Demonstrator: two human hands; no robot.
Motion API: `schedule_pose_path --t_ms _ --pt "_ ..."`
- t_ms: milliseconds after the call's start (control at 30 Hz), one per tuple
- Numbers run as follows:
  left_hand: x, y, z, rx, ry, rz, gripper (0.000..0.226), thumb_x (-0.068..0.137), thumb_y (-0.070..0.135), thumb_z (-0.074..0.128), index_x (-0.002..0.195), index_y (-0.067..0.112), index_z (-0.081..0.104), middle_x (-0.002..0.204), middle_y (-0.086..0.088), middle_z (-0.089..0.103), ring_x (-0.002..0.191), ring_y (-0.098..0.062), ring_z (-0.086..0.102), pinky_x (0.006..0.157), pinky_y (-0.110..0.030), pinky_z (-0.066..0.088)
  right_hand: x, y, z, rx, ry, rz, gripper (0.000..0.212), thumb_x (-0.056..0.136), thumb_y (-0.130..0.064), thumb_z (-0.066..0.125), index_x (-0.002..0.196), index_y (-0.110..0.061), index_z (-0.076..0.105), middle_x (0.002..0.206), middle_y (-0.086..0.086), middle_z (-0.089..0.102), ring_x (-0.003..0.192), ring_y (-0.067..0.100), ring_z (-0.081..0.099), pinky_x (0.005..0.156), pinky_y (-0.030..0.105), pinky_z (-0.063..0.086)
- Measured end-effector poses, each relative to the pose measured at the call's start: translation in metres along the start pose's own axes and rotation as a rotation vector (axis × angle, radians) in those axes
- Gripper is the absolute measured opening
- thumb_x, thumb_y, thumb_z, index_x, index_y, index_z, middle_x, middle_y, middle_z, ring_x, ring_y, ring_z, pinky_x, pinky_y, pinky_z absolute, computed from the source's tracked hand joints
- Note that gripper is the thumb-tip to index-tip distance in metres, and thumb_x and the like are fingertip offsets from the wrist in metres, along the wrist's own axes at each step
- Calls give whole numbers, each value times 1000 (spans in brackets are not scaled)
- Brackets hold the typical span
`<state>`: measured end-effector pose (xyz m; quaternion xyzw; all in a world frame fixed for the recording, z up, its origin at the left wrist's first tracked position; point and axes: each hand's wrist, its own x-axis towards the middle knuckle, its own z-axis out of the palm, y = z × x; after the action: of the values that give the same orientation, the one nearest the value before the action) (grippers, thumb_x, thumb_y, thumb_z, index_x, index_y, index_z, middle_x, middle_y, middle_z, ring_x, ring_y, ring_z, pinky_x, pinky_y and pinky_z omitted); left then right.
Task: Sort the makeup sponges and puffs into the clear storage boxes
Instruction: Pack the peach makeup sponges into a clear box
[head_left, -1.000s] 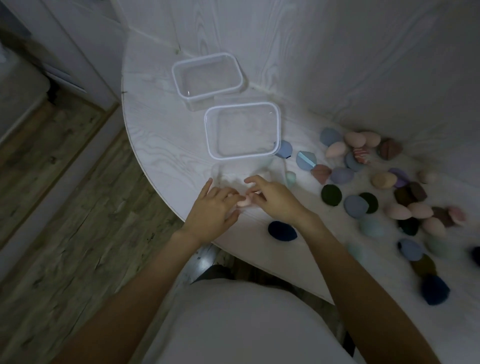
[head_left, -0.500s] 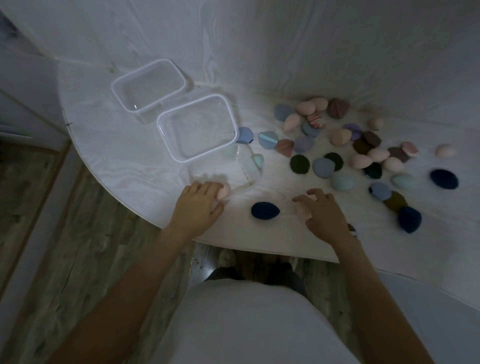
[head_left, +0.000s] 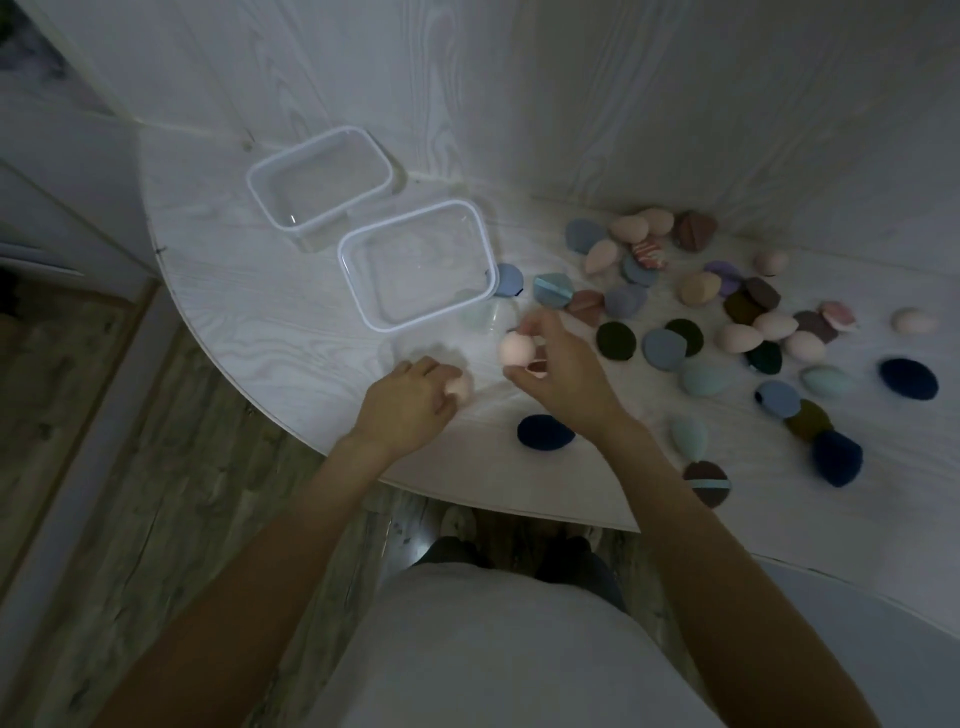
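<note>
Pinching a pink sponge (head_left: 515, 348), the right hand (head_left: 558, 374) hovers just below the near clear box (head_left: 415, 265). Left hand (head_left: 408, 402) curls round another pink sponge (head_left: 461, 387) on the table (head_left: 260, 291), lower-left of that box. Far box (head_left: 319, 179) sits behind it; loose sponges & puffs (head_left: 727, 312) (mixed colours) lie scattered to its right.

Pale pink sponges (head_left: 517, 348) sit among a scatter of grey-blue puffs (head_left: 662, 349), dark green puffs (head_left: 615, 341), navy puffs (head_left: 908, 378) and mint sponges (head_left: 826, 381) on a white wood-grain table (head_left: 249, 312); one puff (head_left: 649, 255) is red-and-white striped, a brown puff (head_left: 705, 484) has a light blue band, and the clear boxes (head_left: 415, 265) have white rims.
</note>
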<state>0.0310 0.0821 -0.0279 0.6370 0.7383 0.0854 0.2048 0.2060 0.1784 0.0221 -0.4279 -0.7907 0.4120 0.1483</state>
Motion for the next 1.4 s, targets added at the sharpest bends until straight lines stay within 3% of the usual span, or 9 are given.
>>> schedule_pose_path --t_ms 233,367,533,633,700,800,1000,1167,1400 --pt "-2 1 -5 88 43 51 29 91 34 53 118 26 61 113 1 63 97 -25 60 67 -33 48 35 7 30 -500 -236 -129 55 87 -19 59 138 -19 41 122 14 50 104 30 51 85 38 45" --pt "-12 4 3 93 69 87 44 86 54 47 106 20 68 97 -3 68 82 -26 62 58 -31 49 40 2 34 -588 -216 -70 33 86 -23 59 112 -5 51 102 16 61 86 31 58 66 33 42" --pt "-13 7 12 38 94 47 39 85 42 61 112 14 64 103 -9 64 94 -28 57 64 -37 52 41 3 43 -638 -343 -22 20 84 -15 56 91 2 64 110 14 46 79 28 52 66 31 41" --pt "-13 8 13 0 117 40 37 83 40 65 107 12 66 99 -9 64 93 -28 57 62 -37 52 40 3 43 -529 -431 -6 10 80 -4 53 72 -2 59 89 12 46 81 24 47 67 31 38" --pt "-13 7 15 14 131 47 37 82 40 65 105 11 66 99 -8 64 91 -27 58 59 -35 51 40 4 41 -454 -402 7 8 79 -3 55 74 2 59 75 12 53 76 25 50 65 34 41" --pt "-12 8 17 30 144 57 42 84 43 59 110 11 64 105 -7 64 89 -25 60 57 -33 50 39 3 39 -397 -299 43 22 80 -6 61 102 -3 58 88 12 64 81 26 59 70 33 48" --pt "-15 20 23 72 152 79 52 86 40 35 127 16 55 108 -3 67 83 -26 62 61 -35 47 30 7 31 -281 -238 20 23 84 -11 59 103 -10 45 82 10 67 73 23 62 69 37 51" --pt "-10 26 24 48 173 66 45 87 38 35 124 23 57 110 0 66 85 -27 61 63 -35 46 34 30 -16 -129 -3 17 13 87 -10 60 100 -11 58 94 6 64 77 13 59 69 18 48" --pt "-1 39 29 3 108 -5 51 88 40 28 131 25 51 125 2 59 98 -28 57 72 -37 43 95 88 -82 -562 105 -11 25 91 -9 54 115 -16 60 122 6 58 109 21 51 93 28 40"
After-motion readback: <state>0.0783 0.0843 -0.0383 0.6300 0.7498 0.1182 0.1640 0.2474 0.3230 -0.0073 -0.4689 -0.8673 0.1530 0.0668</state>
